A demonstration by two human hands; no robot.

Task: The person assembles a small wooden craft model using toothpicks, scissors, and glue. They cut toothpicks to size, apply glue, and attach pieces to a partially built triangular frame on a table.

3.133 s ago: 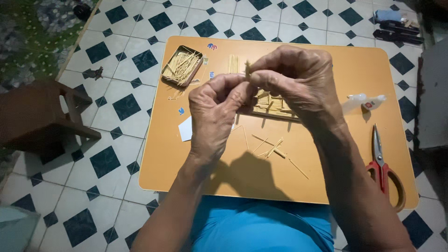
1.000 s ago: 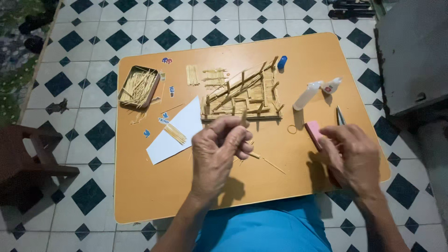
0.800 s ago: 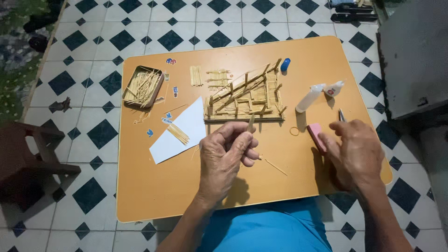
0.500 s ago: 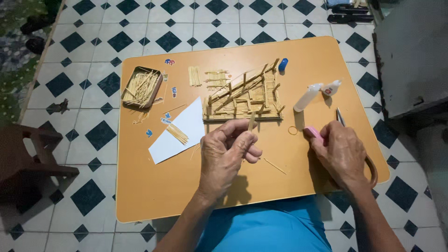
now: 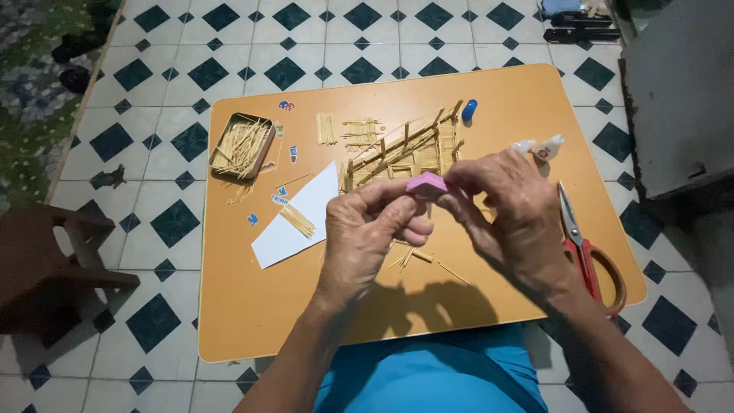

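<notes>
Stool (image 5: pixel 53 268), dark wood, far left on the checked tile floor (image 5: pixel 153 76).

Orange tabletop (image 5: pixel 252 306). Left end: open tin (image 5: pixel 243 145) full of thin sticks, a few spilled beside it. Small stickers scattered near it. White paper (image 5: pixel 294 226) lies flat, a short bundle of sticks (image 5: pixel 297 220) on it.

Centre back: stick frame (image 5: pixel 405 153), a flat lattice of glued sticks, loose sticks laid in rows just left of it. Blue cap (image 5: pixel 469 110) at its far right corner.

Left hand (image 5: pixel 367 237) raised over the tabletop centre, fingers curled, thumb and forefinger pinched on the left end of the pink block (image 5: pixel 427 183). Cannot tell whether it also holds a stick. Loose sticks (image 5: pixel 420 258) lie below the hands.

Right hand (image 5: pixel 520 222) meets it: fingertips closed on the block's right end. The block is off the tabletop, held between both hands in front of the frame.

Change: half a second ago the right hand was down at the right edge picking up the pink piece while the left hand held a stick alone. Now the block has come to centre and both hands share it. Reading: the work has passed from fetching to handling the block, possibly to smooth or trim a stick.

Right side: two glue bottles (image 5: pixel 539 147) lying down, red-handled scissors (image 5: pixel 585 245) just beside the right wrist, untouched.
</notes>
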